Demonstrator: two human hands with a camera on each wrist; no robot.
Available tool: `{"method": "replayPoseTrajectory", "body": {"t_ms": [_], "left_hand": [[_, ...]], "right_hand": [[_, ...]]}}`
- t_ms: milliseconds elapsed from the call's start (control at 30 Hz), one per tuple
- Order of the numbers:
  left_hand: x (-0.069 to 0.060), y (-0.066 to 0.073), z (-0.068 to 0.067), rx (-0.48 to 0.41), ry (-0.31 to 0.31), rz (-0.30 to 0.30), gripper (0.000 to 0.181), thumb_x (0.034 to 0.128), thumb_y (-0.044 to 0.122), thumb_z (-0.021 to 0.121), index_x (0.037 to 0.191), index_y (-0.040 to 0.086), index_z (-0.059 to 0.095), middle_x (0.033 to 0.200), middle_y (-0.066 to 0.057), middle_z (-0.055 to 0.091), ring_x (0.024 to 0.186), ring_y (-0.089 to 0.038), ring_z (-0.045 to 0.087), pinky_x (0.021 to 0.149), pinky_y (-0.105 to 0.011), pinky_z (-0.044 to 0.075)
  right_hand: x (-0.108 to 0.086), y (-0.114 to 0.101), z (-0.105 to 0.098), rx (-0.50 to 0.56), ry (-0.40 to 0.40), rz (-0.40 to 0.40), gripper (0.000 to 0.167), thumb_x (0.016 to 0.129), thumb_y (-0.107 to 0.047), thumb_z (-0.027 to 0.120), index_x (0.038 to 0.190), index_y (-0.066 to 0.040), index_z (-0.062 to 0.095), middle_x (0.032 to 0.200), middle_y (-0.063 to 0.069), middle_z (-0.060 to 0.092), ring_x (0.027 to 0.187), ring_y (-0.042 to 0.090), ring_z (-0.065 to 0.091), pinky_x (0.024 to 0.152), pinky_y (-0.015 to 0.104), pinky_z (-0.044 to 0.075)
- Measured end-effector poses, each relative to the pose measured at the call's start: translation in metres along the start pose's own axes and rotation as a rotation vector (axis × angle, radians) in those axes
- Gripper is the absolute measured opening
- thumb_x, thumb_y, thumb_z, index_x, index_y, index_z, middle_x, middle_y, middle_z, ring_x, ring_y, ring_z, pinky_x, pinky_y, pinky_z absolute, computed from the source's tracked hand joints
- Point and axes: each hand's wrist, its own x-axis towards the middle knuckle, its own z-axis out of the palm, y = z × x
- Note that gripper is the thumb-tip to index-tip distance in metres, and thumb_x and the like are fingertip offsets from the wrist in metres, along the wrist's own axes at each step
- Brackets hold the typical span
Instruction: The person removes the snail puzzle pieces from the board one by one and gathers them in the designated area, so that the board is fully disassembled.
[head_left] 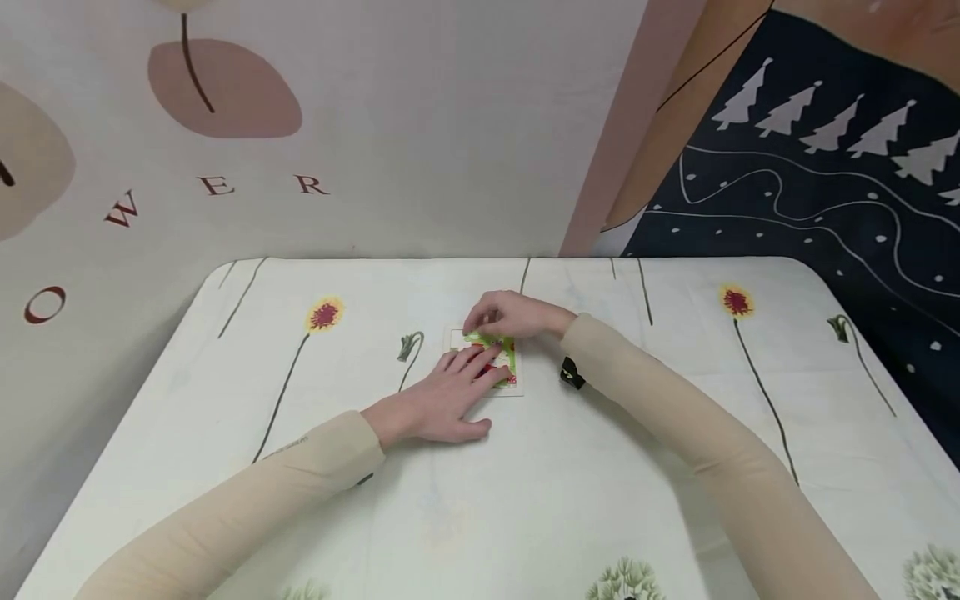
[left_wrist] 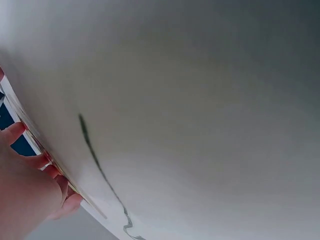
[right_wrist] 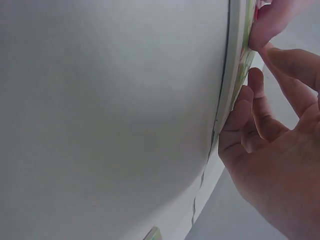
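A small, flat picture board (head_left: 512, 360) with a pale border and bright green and red artwork lies on the cloth. My left hand (head_left: 442, 404) rests across its near part, fingers spread and straight, covering much of the picture. At the board's far edge is my right hand (head_left: 521, 315), with its fingers bent down onto the surface. The right wrist view shows these right fingers (right_wrist: 255, 85) touching the rim of the board (right_wrist: 234, 60); whether they pinch a loose part is unclear. Edge-on in the left wrist view, the board (left_wrist: 75, 187) lies under fingertips.
A white cloth with printed flowers (head_left: 325, 315) covers the table (head_left: 562, 500). Behind it hangs a pale, lettered wall cloth (head_left: 450, 125), and a dark one with white trees (head_left: 795, 192) hangs at the right. A black device (head_left: 572, 372) sits beneath the right cuff.
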Motion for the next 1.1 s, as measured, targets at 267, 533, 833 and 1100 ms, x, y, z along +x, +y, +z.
{"method": "replayPoseTrajectory", "body": {"t_ms": [267,533,833,1100], "left_hand": [[0.0013,-0.0007,-0.0001,0.002,-0.001,0.008,0.07,0.0911,0.04,0.05,0.151,0.011,0.028,0.158,-0.016,0.015,0.143,-0.033,0.01,0.109,-0.054,0.015],[0.0012,0.0002,-0.0005,-0.018,-0.001,-0.001,0.069,0.0906,0.039,0.051,0.15,0.012,0.03,0.157,-0.017,0.017,0.143,-0.034,0.011,0.108,-0.056,0.015],[0.0007,0.0014,-0.001,-0.022,0.0,-0.005,0.068,0.0899,0.037,0.051,0.15,0.012,0.031,0.157,-0.017,0.017,0.143,-0.035,0.011,0.109,-0.055,0.015],[-0.0006,0.0009,-0.002,-0.023,0.002,-0.007,0.069,0.0903,0.038,0.052,0.15,0.01,0.031,0.157,-0.018,0.016,0.143,-0.036,0.011,0.108,-0.055,0.015]], "right_hand": [[-0.0015,0.0005,-0.0005,-0.017,-0.009,0.007,0.023,0.093,-0.005,0.056,0.11,-0.007,0.072,0.108,0.007,0.058,0.098,0.019,0.053,0.084,0.031,0.043],[0.0015,0.0017,0.0016,-0.031,-0.042,-0.003,0.021,0.094,-0.005,0.053,0.109,-0.006,0.068,0.111,0.008,0.055,0.098,0.021,0.05,0.085,0.032,0.042],[0.0019,0.001,0.0017,0.023,-0.056,0.027,0.022,0.096,-0.001,0.048,0.108,-0.007,0.065,0.113,0.008,0.053,0.088,0.02,0.05,0.074,0.03,0.044],[0.001,-0.0019,0.0,0.049,-0.065,0.009,0.021,0.094,0.001,0.049,0.108,-0.006,0.064,0.109,0.007,0.057,0.09,0.02,0.051,0.074,0.03,0.044]]}}
